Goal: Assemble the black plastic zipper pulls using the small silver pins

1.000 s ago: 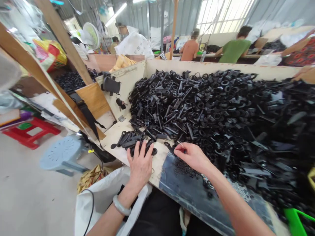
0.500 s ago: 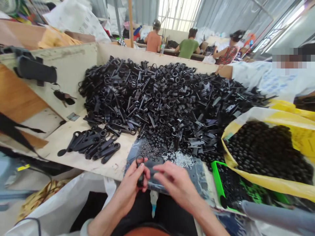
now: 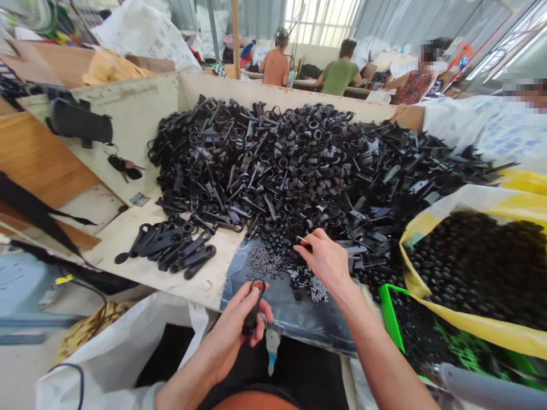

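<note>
Left hand [image 3: 239, 322] curled round smooth black ring-ended part [image 3: 252, 316]; right hand [image 3: 325, 256] pinching slim shiny rod [image 3: 302, 240], perhaps metal

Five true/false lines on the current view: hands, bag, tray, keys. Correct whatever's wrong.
1. The left hand grips a black plastic part with a ring-shaped end. True.

2. The right hand lies flat on the table. False: the right hand is raised, pinching a slim, shiny rod.

3. Metal keys with black heads hang below the black, curved plastic holder. True.

4. The bright green plastic tray is left of the small silver metal pins in the picture. False: it is to their right.

5. The yellow-and-white plastic bag holds small black pieces. True.
</note>
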### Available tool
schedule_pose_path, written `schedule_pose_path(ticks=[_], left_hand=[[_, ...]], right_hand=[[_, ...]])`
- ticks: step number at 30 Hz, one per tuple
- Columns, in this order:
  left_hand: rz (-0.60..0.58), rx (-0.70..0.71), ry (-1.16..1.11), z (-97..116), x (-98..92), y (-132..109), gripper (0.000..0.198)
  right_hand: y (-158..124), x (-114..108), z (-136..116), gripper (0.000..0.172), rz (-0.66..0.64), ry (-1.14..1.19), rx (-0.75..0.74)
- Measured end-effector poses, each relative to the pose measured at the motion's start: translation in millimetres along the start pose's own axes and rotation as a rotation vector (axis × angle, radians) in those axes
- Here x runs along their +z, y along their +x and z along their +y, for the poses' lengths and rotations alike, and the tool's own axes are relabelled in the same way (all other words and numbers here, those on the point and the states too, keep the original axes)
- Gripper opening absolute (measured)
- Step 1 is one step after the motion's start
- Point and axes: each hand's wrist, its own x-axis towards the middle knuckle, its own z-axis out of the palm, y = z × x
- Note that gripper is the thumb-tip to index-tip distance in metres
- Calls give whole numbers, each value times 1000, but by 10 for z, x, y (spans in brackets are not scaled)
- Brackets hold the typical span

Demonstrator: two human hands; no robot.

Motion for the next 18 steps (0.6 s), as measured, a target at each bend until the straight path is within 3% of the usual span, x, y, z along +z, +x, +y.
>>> schedule_pose_path(ticks=[4,7,10,12,15,18], left_hand=[[-8,-10,-97,28,-46,-3,47],[-27,-23,-195,40,-37,-17,42],[-60,-24,-260,37,40,-29,41],[-71,-18,-287,28,106,-39,44],[-50,1,-328,4,171,-68,48],[-11,41,-308,-47,187,-110,48]], right_hand=[[-25,-15,17,14,0,50,16],[-208,-125,-7,25,-44,192,13],[-566,-177,-165,31,-249,593,25],[-824,-151,-311,27,-359,722,4],[-1094,-67,-487,18,-236,623,-94],[-1197,-3,-555,23,-49,431,-219]])
